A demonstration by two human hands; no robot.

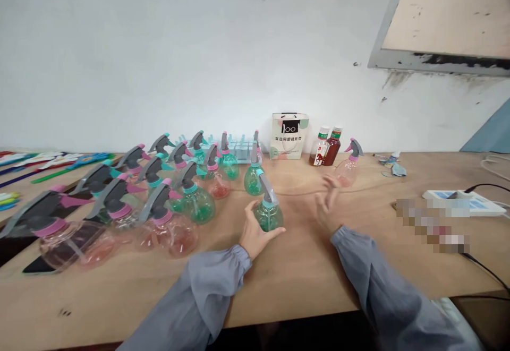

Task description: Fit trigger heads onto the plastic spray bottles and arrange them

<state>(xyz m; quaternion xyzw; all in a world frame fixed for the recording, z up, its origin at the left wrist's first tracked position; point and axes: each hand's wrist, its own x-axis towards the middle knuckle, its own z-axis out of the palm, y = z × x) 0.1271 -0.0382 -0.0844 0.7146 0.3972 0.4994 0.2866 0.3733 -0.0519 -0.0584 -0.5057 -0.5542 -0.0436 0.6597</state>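
My left hand [257, 230] is wrapped around the lower body of a green spray bottle [269, 212], which stands upright on the table with its grey trigger head above my fingers. Off to the right, my right hand [327, 202] is slightly blurred, its fingers apart and nothing visible in them. Just beyond it stands a pink spray bottle [347, 170], partly hidden behind the fingertips. Another green spray bottle [254, 178] is behind the held one. Left of my left hand, several pink and green spray bottles are grouped, among them a pink one [181, 237] and a green one [201, 205].
Against the wall stand a paper bag [289, 136], two brown drink bottles [333, 146] and a light-blue rack [239, 151]. A white power strip [464, 203] with cables lies right. Colourful craft stems [75, 162] lie far left; a dark phone [37, 266] sits beneath a bottle.
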